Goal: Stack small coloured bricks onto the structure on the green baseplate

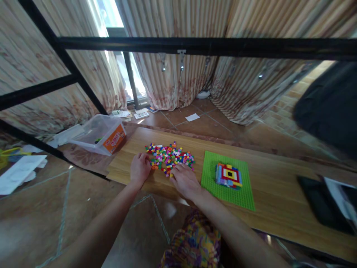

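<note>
A loose heap of small, many-coloured toy bricks [167, 156] is spread on the wooden bench. At the heap's left edge, my left hand [139, 168] rests with its fingers curled together; whatever is between the fingertips is hidden. My right hand [186, 181] reaches over the near right side of the heap, fingers stretched out among the bricks and thumb slightly apart. To its right lies a green baseplate [209, 171]. On that plate sits a square brick build [229, 175], with red, white, yellow and black squares on top and pale blue sides.
A clear plastic box [96, 128] with an orange label stands left of the bench [276, 178]. Dark flat items [320, 203] and papers lie at the bench's right end. A black metal bar [195, 46] crosses above, before striped curtains [178, 82].
</note>
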Demonstrator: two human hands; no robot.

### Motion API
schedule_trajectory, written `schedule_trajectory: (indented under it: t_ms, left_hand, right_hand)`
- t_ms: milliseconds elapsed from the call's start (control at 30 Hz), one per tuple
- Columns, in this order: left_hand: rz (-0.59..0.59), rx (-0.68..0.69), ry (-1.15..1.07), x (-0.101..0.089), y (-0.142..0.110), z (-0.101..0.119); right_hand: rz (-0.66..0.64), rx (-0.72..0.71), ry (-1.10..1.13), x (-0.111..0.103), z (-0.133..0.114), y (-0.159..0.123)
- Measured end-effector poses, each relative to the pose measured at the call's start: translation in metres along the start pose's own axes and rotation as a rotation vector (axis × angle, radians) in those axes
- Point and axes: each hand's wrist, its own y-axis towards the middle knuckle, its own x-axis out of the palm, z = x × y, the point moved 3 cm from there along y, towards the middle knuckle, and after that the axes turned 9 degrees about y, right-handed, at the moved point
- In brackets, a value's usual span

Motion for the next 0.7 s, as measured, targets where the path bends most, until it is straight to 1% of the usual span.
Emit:
schedule_trajectory:
  t_ms: [67, 133, 200, 267, 300, 400, 467, 567, 633, 700]
  left_hand:
    - [-0.003, 0.009, -0.003, 0.000, 0.001, -0.001]
    - [-0.004, 0.015, -0.004, 0.000, 0.002, -0.001]
    - [-0.002, 0.022, 0.000, 0.000, 0.003, -0.002]
    - [-0.001, 0.029, 0.009, 0.001, 0.003, -0.003]
    - [-0.001, 0.031, 0.014, 0.001, 0.003, -0.003]
    - [0.001, 0.036, 0.026, 0.001, 0.004, -0.004]
    - [0.003, 0.033, 0.029, 0.001, 0.004, -0.004]
    - [0.002, 0.028, 0.033, 0.000, 0.004, -0.003]
    - [0.000, 0.028, 0.041, 0.000, 0.005, -0.002]
    - [-0.003, 0.028, 0.050, -0.001, 0.005, -0.002]
  right_hand:
    - [0.077, 0.053, 0.120, -0.010, 0.000, -0.008]
    - [0.176, 0.111, 0.322, -0.022, 0.004, -0.021]
    - [0.287, 0.155, 0.550, -0.034, 0.014, -0.039]
    - [0.410, 0.201, 0.727, -0.046, 0.033, -0.059]
    - [0.472, 0.232, 0.780, -0.052, 0.045, -0.069]
    - [0.633, 0.350, 0.862, -0.072, 0.091, -0.100]
    - [0.722, 0.424, 0.864, -0.086, 0.122, -0.118]
    - [0.776, 0.461, 0.714, -0.107, 0.156, -0.136]
    - [0.747, 0.470, 0.550, -0.118, 0.168, -0.140]
    - [0.685, 0.455, 0.393, -0.124, 0.171, -0.136]
